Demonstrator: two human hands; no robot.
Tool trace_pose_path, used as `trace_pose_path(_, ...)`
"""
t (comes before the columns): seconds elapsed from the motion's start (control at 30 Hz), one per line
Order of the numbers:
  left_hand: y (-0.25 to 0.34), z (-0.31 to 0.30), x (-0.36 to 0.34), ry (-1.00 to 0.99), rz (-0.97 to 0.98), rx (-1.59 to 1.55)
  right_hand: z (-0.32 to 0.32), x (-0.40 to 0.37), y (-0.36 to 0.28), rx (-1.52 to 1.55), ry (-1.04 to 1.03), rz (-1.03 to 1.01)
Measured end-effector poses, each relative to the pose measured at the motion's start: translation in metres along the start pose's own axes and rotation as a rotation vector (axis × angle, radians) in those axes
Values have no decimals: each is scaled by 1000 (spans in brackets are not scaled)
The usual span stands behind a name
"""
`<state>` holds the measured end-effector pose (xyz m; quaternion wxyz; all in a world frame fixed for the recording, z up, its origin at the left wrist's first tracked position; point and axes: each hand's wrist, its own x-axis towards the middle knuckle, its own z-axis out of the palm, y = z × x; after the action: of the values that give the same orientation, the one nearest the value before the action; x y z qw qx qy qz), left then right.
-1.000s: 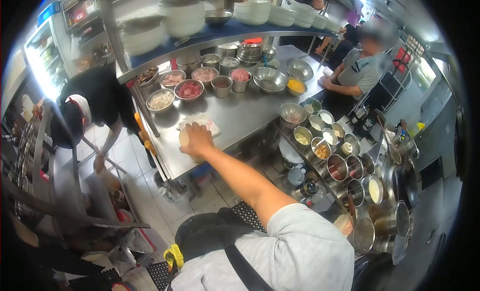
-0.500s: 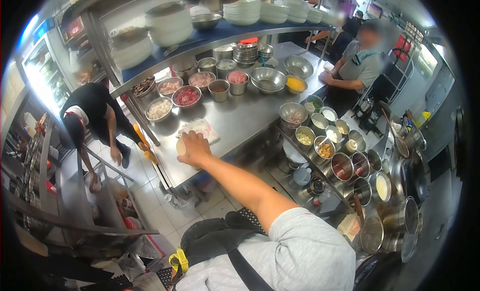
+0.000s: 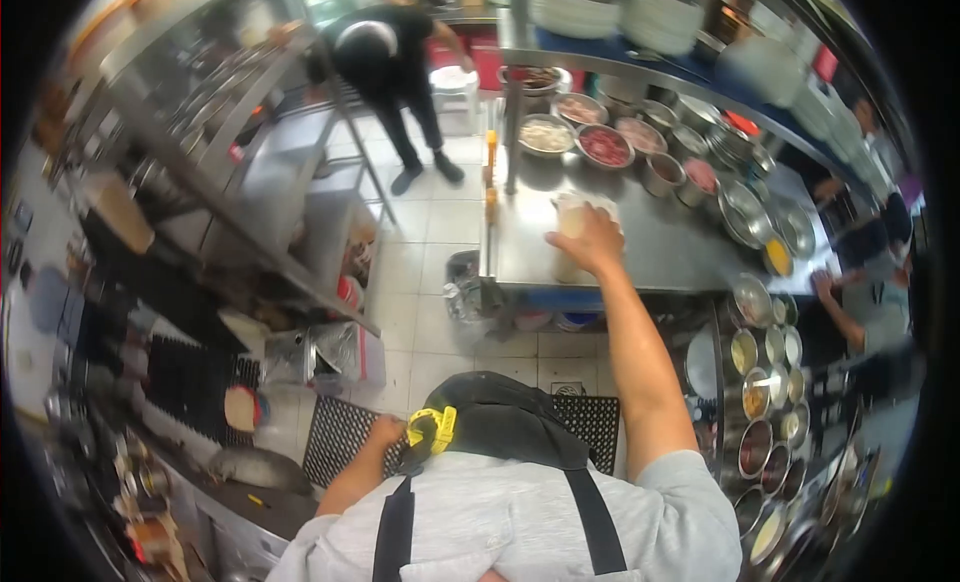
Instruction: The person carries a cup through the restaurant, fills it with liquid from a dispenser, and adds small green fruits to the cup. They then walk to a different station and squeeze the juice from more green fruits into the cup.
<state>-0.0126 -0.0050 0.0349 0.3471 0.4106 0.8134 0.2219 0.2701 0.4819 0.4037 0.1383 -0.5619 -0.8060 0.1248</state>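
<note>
My right hand (image 3: pixel 592 244) reaches out over the steel counter (image 3: pixel 650 265), its thumb and fingers curled around a pale, round-ended thing (image 3: pixel 571 220). Blur and my fingers hide what kind of thing it is. A whitish cloth or plastic sheet (image 3: pixel 603 206) lies just beyond the hand. Down by my waist is my left hand (image 3: pixel 384 432), close to a yellow buckle-like clip (image 3: pixel 432 429) on my dark apron (image 3: pixel 510 412). The left fingers are too blurred to make out.
Steel bowls of raw meat (image 3: pixel 606 147) and other food line the counter's back, below a shelf of stacked plates (image 3: pixel 660 22). Pots and containers (image 3: pixel 755 447) crowd the right. A co-worker (image 3: pixel 385 67) bends over at the back left; another person (image 3: pixel 880 292) stands right.
My view has swung left and down, so the counter appears further right and my left hand now shows. My right hand stays around the pale thing. The co-worker at left stands further back.
</note>
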Motion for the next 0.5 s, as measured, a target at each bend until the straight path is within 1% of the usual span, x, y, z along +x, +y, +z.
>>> trace_pose_path(0.07, 10, 4, 5, -73, -255, 92, 2, 1, -7, -33, 19, 5)
trace_pose_path(0.1, 15, 3, 3, -52, -262, 73, 2, 4, -8, -49, 32, 16)
trace_pose_path(0.2, 20, 6, -8, -25, -297, 27, 33, 21, 5, -45, 235, -38)
trace_pose_path(0.27, 16, 8, -7, -27, -336, -1, 48, 33, 17, 36, 318, -120)
trace_pose_path(0.3, 31, -3, -12, -55, -320, 39, 51, 37, 21, 66, 343, -159)
trace_pose_path(0.33, 24, 2, -12, -36, -313, 59, 54, 39, 24, 96, 369, -196)
trace_pose_path(0.4, 11, 8, -10, 1, -300, 97, 48, 40, 23, 40, 234, -105)
trace_pose_path(0.43, 8, 6, -8, -75, -300, 116, 40, 37, 17, 10, 167, -60)
trace_pose_path(0.5, 5, 6, -9, -72, -341, 56, 32, 31, 9, -34, 153, -65)
